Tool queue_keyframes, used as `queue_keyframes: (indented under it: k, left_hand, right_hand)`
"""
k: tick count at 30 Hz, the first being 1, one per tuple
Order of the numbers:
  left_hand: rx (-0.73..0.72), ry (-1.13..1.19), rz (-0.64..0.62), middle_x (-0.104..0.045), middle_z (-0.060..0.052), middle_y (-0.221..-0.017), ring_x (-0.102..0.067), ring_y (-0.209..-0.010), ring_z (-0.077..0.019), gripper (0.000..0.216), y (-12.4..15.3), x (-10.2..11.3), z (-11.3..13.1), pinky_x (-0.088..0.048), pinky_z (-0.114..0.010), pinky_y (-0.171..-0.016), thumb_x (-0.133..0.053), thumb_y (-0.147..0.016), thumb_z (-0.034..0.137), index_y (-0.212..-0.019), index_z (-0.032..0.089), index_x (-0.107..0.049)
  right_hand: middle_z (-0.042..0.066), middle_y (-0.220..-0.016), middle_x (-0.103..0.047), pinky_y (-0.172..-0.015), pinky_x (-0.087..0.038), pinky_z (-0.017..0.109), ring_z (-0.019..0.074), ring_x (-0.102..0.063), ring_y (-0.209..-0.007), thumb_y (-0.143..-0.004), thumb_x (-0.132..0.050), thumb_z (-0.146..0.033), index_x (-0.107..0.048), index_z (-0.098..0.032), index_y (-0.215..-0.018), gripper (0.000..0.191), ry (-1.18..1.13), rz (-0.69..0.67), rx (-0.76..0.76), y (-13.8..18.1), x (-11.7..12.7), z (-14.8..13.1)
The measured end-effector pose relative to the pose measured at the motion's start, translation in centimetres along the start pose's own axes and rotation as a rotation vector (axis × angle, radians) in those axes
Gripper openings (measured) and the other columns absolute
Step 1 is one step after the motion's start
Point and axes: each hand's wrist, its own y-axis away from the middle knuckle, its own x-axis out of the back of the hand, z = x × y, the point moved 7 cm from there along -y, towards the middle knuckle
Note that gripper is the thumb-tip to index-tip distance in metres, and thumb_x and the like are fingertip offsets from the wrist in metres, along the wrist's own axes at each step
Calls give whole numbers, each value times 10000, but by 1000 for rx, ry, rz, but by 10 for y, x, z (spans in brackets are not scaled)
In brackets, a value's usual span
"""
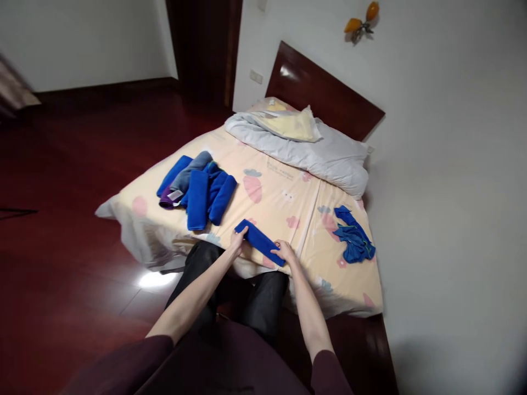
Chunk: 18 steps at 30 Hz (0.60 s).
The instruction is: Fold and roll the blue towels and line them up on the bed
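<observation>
A folded blue cloth [259,240] lies on the near edge of the bed [284,203]. My left hand [237,240] grips its left end, fingers closed on it. My right hand [284,251] pinches its right end. To the left on the bed sits a pile of folded cloths [197,192], mostly blue, with a grey one and a purple one among them. A crumpled blue cloth [353,236] lies unfolded on the right side of the bed.
A grey quilt [317,151] and a yellow pillow [290,123] lie bunched at the dark wooden headboard [325,90]. The bed stands against a white wall on the right. Dark red wooden floor [74,175] spreads to the left. My knees touch the bed's near edge.
</observation>
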Motion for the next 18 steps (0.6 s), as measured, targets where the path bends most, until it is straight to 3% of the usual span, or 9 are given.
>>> queue_keyframes:
  k: [5,10,12,15,18]
  left_hand:
    - [-81,18,-153,-722,-156,-1276,-706,-1092,-239,526,-7,-24,52,-586,-351,-892,-773,-820,427,-1245,137,-664]
    - [-327,-117,-552,-752,-134,-1134,-690,-1047,-274,566,5,-57,147,-543,-388,-944,-870,-705,476,-1100,100,-718]
    - [-428,-215,-649,-753,-112,-1062,-685,-1005,-266,525,14,-62,183,-534,-390,-946,-885,-684,461,-1039,109,-725]
    - [-554,-351,-692,-731,-85,-998,-671,-959,-250,463,24,-61,226,-536,-386,-927,-866,-699,431,-1010,125,-709]
    - [-665,-433,-658,-705,-65,-997,-660,-967,-238,434,29,-48,253,-537,-380,-943,-830,-728,408,-1035,141,-679]
  right_hand:
    - [42,-986,-790,-839,-582,301,212,-749,-920,-776,-811,-222,-740,-203,-1042,276,-41,77,100,0,12,-29]
    - [95,-999,-790,-786,-582,280,235,-752,-918,-733,-792,-161,-724,-149,-1029,304,-97,186,126,-10,22,-79]
    - [122,-1016,-792,-744,-580,274,238,-758,-888,-727,-809,-160,-714,-129,-1064,352,-168,214,120,-18,22,-99]
    - [129,-1031,-794,-753,-589,300,247,-760,-876,-721,-842,-196,-706,-135,-1081,390,-266,272,163,-31,21,-133]
    - [88,-998,-799,-801,-604,343,245,-754,-878,-748,-839,-266,-712,-173,-1074,363,-372,299,264,-42,17,-167]
